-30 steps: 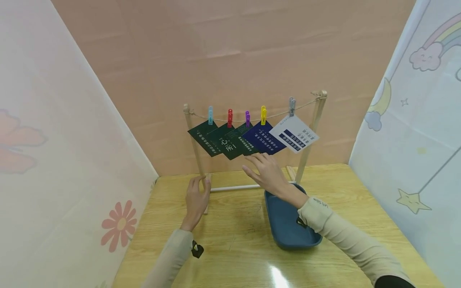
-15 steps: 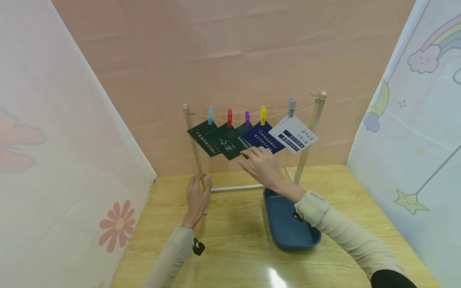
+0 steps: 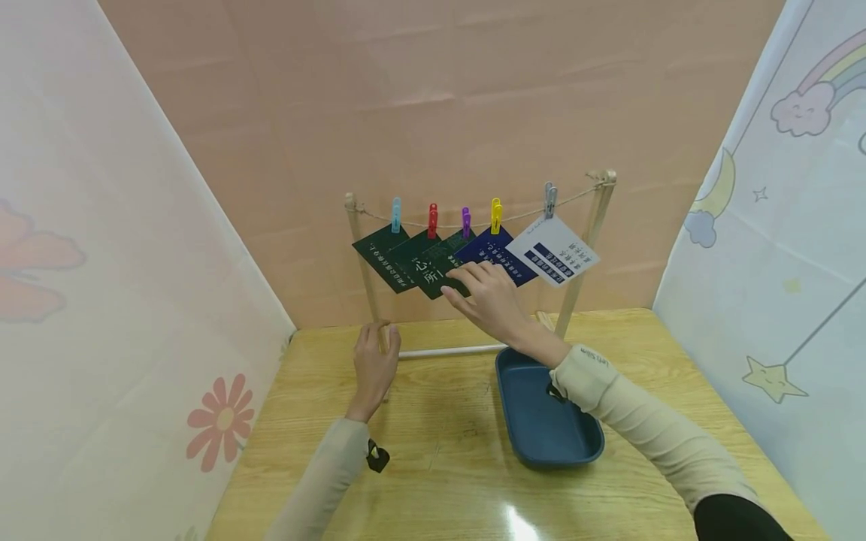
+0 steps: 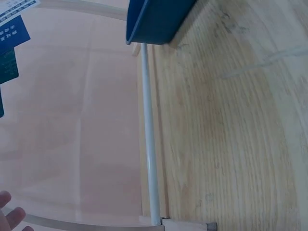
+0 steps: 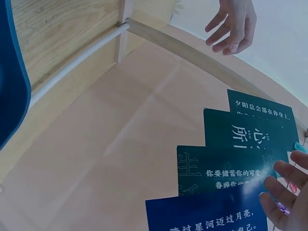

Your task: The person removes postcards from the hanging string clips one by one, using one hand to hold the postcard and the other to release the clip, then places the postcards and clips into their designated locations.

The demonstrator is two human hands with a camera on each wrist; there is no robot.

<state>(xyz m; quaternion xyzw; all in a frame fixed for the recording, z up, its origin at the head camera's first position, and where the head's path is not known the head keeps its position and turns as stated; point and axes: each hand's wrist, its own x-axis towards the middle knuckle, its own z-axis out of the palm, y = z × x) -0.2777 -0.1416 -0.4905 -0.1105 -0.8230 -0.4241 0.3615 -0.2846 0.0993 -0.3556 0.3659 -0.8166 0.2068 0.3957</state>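
Several cards hang from a cord (image 3: 523,216) by clothespins. They are dark green (image 3: 379,259), dark blue (image 3: 489,246) and white (image 3: 553,252). Light blue (image 3: 395,216), red (image 3: 432,221), purple (image 3: 466,222), yellow (image 3: 496,216) and grey clothespins (image 3: 550,200) grip their top corners. In front of the middle cards my right hand (image 3: 494,300) is raised with loosely bent fingers, holding nothing; in the right wrist view its fingertips overlap the card edges. My left hand (image 3: 374,370) hovers beside the left post (image 3: 368,289) with relaxed fingers, apart from the post in the right wrist view.
A dark blue plastic tray (image 3: 551,451) stands on the wooden table (image 3: 446,451) below my right forearm. The rack's white rod (image 3: 446,351) runs low between its two posts, the right post (image 3: 598,214) behind the tray. Fabric walls enclose the table.
My right hand has risen from below the middle cards and shifted slightly left, so it overlaps their lower part. My left hand has lifted only a little. The cards and clothespins hang as before.
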